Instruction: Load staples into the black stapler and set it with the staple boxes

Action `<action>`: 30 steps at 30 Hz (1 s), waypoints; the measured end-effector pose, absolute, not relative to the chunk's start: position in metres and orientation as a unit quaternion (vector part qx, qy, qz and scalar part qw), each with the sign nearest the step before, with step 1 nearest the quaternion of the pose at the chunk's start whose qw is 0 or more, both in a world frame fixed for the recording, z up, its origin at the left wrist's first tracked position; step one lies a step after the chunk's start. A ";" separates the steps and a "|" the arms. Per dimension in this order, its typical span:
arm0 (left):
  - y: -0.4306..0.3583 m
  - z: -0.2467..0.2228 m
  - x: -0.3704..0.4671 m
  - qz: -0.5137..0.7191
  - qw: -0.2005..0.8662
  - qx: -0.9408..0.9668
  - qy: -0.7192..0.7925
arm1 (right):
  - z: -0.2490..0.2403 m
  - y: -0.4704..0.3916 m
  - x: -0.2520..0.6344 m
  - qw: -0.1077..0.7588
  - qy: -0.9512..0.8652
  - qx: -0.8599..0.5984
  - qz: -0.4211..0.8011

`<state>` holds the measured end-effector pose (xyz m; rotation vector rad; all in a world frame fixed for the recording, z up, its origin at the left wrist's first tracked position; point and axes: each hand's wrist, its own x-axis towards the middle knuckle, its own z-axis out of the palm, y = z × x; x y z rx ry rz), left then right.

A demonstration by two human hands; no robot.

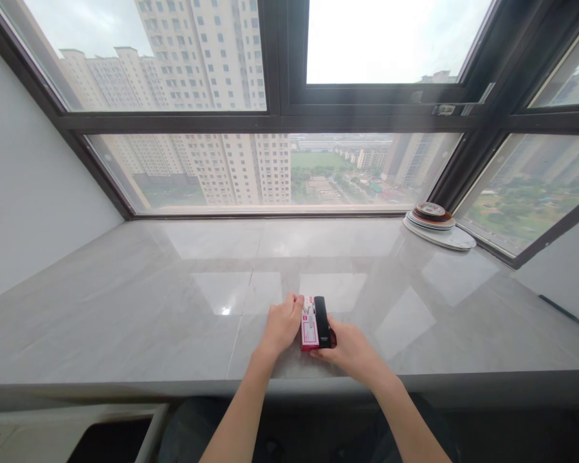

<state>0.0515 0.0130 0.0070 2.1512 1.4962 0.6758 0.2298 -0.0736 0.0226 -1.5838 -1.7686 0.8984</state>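
We clasp the pink-and-white box (309,333) with our left hand (284,323), the adjoining black oblong piece (323,323) with our right hand (348,347), long axes pointing forward.

Pink-and-white cardboard box (309,333), black oblong block (321,318): printing too small for me to read. Bare right hand (351,345): some fingertips hidden by the block. Two o'clock, stacked round plates (433,223): lower ones mostly covered. Eight o'clock: cream unit (41,434), cut off below.
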 end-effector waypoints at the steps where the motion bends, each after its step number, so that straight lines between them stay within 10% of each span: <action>1: 0.011 0.007 0.051 0.245 0.213 0.777 0.540 | 0.023 -0.073 0.230 0.299 -0.667 -0.593 0.338; 30: 0.014 0.021 0.345 0.162 0.380 0.795 0.444 | 0.036 -0.073 0.498 0.267 -0.547 -0.688 0.394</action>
